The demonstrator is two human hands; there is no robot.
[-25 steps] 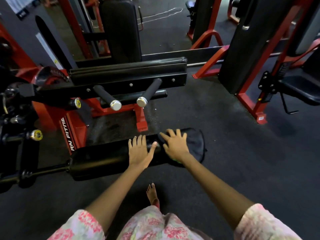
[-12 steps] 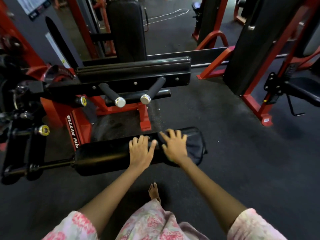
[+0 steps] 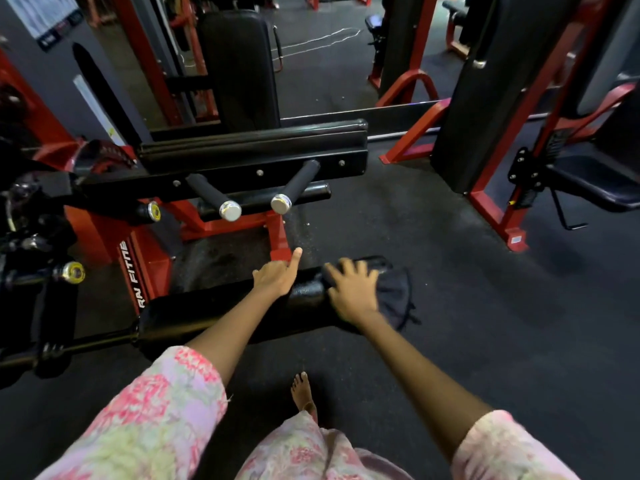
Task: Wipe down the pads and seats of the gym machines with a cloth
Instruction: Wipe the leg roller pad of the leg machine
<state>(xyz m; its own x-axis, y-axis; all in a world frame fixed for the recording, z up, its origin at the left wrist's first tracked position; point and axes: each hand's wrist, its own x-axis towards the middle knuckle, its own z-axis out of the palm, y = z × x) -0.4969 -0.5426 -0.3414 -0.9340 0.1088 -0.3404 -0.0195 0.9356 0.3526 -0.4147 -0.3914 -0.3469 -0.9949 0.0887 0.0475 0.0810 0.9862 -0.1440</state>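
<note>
dark rubber floor (image 3: pixel 450 306) runs under red-framed gym machines, and i'm looking down at a long black roller pad (image 3: pixel 214 317) low in front of me. my right hand (image 3: pixel 353 292) lies spread and flat on the dark cloth (image 3: pixel 394 296), pressing it onto the pad's right end; part of the cloth hangs off that end. my left hand (image 3: pixel 277 277) rests on top of the pad just beside it, thumb sticking up, other fingers folded over the far side, not clearly gripping. the right hand is blurred. my worry: the loose cloth could slide off the rounded end under a flat palm, and the pad, mounted on a thin bar, may roll if the left hand doesn't brace it.
</note>
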